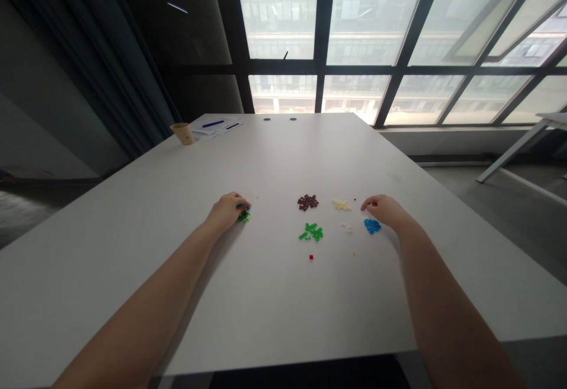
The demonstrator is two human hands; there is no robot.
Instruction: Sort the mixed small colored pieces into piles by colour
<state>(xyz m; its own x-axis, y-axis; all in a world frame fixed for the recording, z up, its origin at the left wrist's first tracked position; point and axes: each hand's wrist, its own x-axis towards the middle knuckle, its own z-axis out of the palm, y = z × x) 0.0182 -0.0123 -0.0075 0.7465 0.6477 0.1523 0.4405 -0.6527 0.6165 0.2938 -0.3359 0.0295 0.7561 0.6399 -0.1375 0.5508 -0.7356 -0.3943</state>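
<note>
Bare hands (228,211) beside small plastic bricks (313,231)

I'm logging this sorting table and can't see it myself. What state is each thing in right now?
Left hand: curled on the table over small green and blue bricks.
Right hand: curled, fingertips down beside the blue pile.
Brown pile: loose heap, untouched.
Green pile: loosely spread, untouched.
Cream pile: small heap, untouched.
White bits: scattered.
Red brick: lying alone.
Cup: upright at the far edge.
</note>
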